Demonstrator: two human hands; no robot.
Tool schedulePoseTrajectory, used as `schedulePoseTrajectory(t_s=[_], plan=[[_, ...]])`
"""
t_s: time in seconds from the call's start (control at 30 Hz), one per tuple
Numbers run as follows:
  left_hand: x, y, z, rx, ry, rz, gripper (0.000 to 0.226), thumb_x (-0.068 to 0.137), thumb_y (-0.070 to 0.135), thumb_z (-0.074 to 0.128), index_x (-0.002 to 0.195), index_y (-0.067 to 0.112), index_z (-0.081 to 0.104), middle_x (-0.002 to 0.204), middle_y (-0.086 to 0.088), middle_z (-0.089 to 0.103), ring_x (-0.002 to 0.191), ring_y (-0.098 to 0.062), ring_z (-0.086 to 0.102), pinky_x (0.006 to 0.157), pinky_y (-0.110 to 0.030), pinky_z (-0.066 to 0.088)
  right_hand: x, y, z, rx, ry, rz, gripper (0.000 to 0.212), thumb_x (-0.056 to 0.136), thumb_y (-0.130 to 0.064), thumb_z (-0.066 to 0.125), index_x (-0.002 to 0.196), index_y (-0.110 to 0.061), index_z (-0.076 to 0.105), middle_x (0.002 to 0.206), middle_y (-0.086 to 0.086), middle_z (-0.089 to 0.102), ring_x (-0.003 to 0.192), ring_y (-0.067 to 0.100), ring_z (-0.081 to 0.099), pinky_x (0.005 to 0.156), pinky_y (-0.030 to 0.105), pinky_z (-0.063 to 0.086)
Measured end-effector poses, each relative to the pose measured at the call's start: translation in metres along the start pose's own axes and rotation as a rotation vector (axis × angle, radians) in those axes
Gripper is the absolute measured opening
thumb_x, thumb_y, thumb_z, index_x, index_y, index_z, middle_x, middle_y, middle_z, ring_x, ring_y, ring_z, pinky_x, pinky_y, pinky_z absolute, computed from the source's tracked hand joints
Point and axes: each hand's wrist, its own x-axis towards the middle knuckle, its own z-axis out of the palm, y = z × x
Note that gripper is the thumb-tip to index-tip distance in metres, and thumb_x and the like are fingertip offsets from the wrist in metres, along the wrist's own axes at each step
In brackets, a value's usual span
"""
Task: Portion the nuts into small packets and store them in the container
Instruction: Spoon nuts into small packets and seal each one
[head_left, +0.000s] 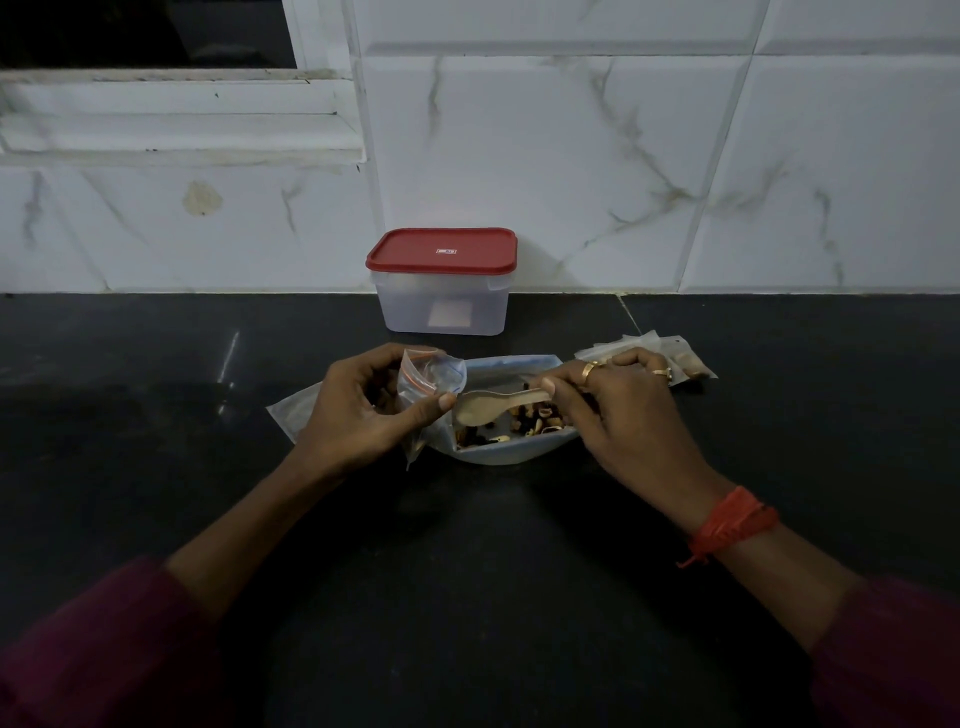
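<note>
Standing at the back of the dark polished counter (156, 467), against the white marble-veined wall tiles (571, 156), is a translucent rectangular plastic container (441, 306) closed with a red snap-on lid (441, 250). The lid carries a small white-bordered logo at its centre, too small to read; a pale blank rectangle shows through the container's front wall. Nearer the person lies a large clear plastic bag (506, 449), its mouth spread open, holding mixed nuts (519, 423) in brown, tan and dark pieces. The left hand (358, 410) is closed around a small clear zip packet (428, 376) with a red seal strip, thumb and fingers pinching it upright just beside the bag's left end; what it contains cannot be made out. The right hand (618, 410) grips the handle of a pale, matte spoon (488, 405), whose rounded bowl points toward the packet and hovers over the nuts. Two gold-coloured rings sit on the right fingers, and a red thread band (727, 525) wraps the right wrist. Behind the right hand, on the counter, rest further small clear packets (675, 358), at least one showing brown nuts inside. Dark maroon sleeves (104, 649) cover both forearms.
</note>
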Motion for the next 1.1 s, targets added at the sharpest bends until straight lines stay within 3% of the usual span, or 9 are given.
schedulePoseTrajectory(t_s=[0.07, 0.2, 0.3, 0.4, 0.57, 0.67, 0.8, 0.93, 1.1], plan=[[0.0, 0.0, 0.0, 0.002, 0.003, 0.008, 0.045, 0.076, 0.033, 0.077, 0.117, 0.018, 0.068, 0.104, 0.008, 0.074, 0.096, -0.008, 0.071, 0.08, -0.024, 0.059, -0.001, 0.003, -0.002, -0.031, 0.04, 0.029, 0.043, 0.099, -0.048, 0.038, 0.108, -0.025, 0.073, 0.069, -0.012, 0.067, 0.074, 0.009, 0.063, 0.097, 0.04, 0.035], [0.0, 0.001, 0.001, 0.005, 0.004, 0.009, 0.045, 0.076, 0.034, 0.076, 0.117, 0.019, 0.068, 0.105, 0.008, 0.074, 0.097, -0.008, 0.071, 0.08, -0.025, 0.059, -0.005, 0.005, -0.004, -0.18, 0.04, 0.016, 0.029, 0.101, -0.039, 0.05, 0.108, -0.024, 0.074, 0.074, -0.005, 0.07, 0.078, 0.016, 0.064, 0.101, 0.043, 0.032], [0.0, 0.001, 0.001, 0.005, 0.004, 0.009, 0.045, 0.076, 0.035, 0.076, 0.117, 0.018, 0.068, 0.106, 0.007, 0.074, 0.098, -0.008, 0.071, 0.08, -0.024, 0.059, -0.004, 0.0, -0.005, -0.183, 0.012, 0.015, 0.036, 0.1, -0.043, 0.044, 0.11, -0.026, 0.074, 0.076, -0.005, 0.071, 0.079, 0.016, 0.064, 0.101, 0.044, 0.033], [-0.001, 0.001, 0.002, 0.003, 0.003, 0.006, 0.043, 0.076, 0.036, 0.076, 0.116, 0.021, 0.068, 0.106, 0.008, 0.074, 0.098, -0.008, 0.071, 0.08, -0.023, 0.059, -0.005, -0.004, -0.002, -0.082, 0.003, 0.006, 0.042, 0.099, -0.047, 0.038, 0.107, -0.027, 0.075, 0.07, -0.009, 0.069, 0.072, 0.01, 0.062, 0.097, 0.039, 0.033], [0.0, 0.001, 0.002, 0.003, 0.006, -0.012, 0.042, 0.074, 0.039, 0.076, 0.113, 0.028, 0.068, 0.103, 0.012, 0.074, 0.097, -0.006, 0.071, 0.08, -0.022, 0.059, -0.008, -0.007, 0.003, 0.035, -0.043, 0.017, 0.032, 0.101, -0.043, 0.046, 0.108, -0.029, 0.074, 0.06, -0.014, 0.062, 0.067, 0.001, 0.056, 0.097, 0.029, 0.028], [0.0, 0.0, 0.002, 0.008, 0.001, -0.011, 0.043, 0.075, 0.037, 0.076, 0.115, 0.024, 0.068, 0.102, 0.013, 0.074, 0.097, -0.006, 0.071, 0.08, -0.022, 0.059, -0.009, -0.009, 0.004, 0.1, -0.103, 0.046, 0.026, 0.102, -0.038, 0.051, 0.11, -0.029, 0.074, 0.059, -0.014, 0.059, 0.066, 0.002, 0.058, 0.098, 0.034, 0.036], [-0.001, 0.001, 0.002, 0.005, -0.001, -0.002, 0.044, 0.075, 0.037, 0.076, 0.115, 0.022, 0.068, 0.102, 0.014, 0.074, 0.097, -0.006, 0.071, 0.079, -0.021, 0.058, -0.009, -0.011, 0.003, 0.24, -0.173, 0.082, 0.022, 0.101, -0.038, 0.055, 0.112, -0.033, 0.073, 0.06, -0.018, 0.062, 0.067, -0.003, 0.06, 0.087, 0.038, 0.043], [-0.001, 0.002, 0.001, 0.0, -0.004, 0.005, 0.041, 0.076, 0.034, 0.076, 0.114, 0.022, 0.068, 0.103, 0.014, 0.074, 0.097, -0.006, 0.071, 0.078, -0.02, 0.057, -0.01, -0.012, 0.001, 0.196, -0.202, 0.016, 0.024, 0.097, -0.042, 0.056, 0.119, -0.043, 0.067, 0.067, -0.026, 0.065, 0.076, -0.003, 0.06, 0.103, 0.039, 0.032], [-0.001, 0.002, 0.001, 0.0, 0.004, 0.0, 0.04, 0.075, 0.035, 0.076, 0.113, 0.023, 0.068, 0.101, 0.012, 0.075, 0.096, -0.006, 0.071, 0.077, -0.019, 0.057, -0.006, -0.005, -0.005, 0.06, -0.118, -0.037, 0.024, 0.095, -0.04, 0.053, 0.11, -0.039, 0.072, 0.055, -0.035, 0.046, 0.067, -0.017, 0.048, 0.096, 0.029, 0.027]])
